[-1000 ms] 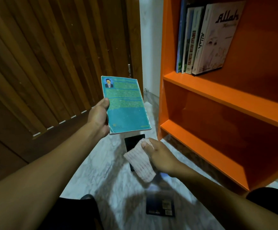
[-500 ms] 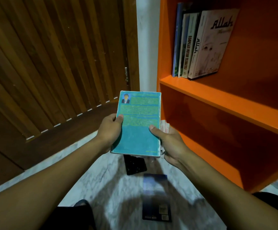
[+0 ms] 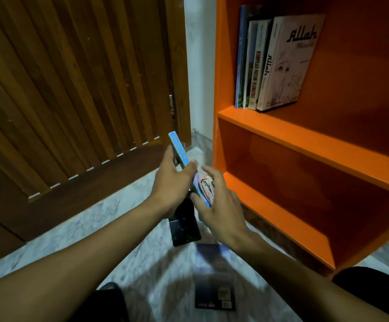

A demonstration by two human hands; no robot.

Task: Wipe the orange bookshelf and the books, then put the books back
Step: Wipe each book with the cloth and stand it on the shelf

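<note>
I hold a thin teal book [image 3: 179, 148] edge-on, spine toward me, in front of the orange bookshelf [image 3: 305, 145]. My left hand [image 3: 171, 182] grips it from the left, thumb on the spine. My right hand [image 3: 222, 205] holds a white cloth [image 3: 207, 185] against the book's right face, thumb under the lower end. Several books [image 3: 277, 63] stand leaning at the left end of the upper shelf. The lower shelf compartment holds nothing.
On the marble floor below my hands lie a black book [image 3: 185, 227] and a dark blue book [image 3: 214, 275]. A wooden slatted door [image 3: 72, 89] stands on the left, a strip of white wall between it and the shelf. My knees show at the bottom.
The teal book turned from cover-up to edge-on and came lower. My right hand brought the cloth from below up against the book's right side.
</note>
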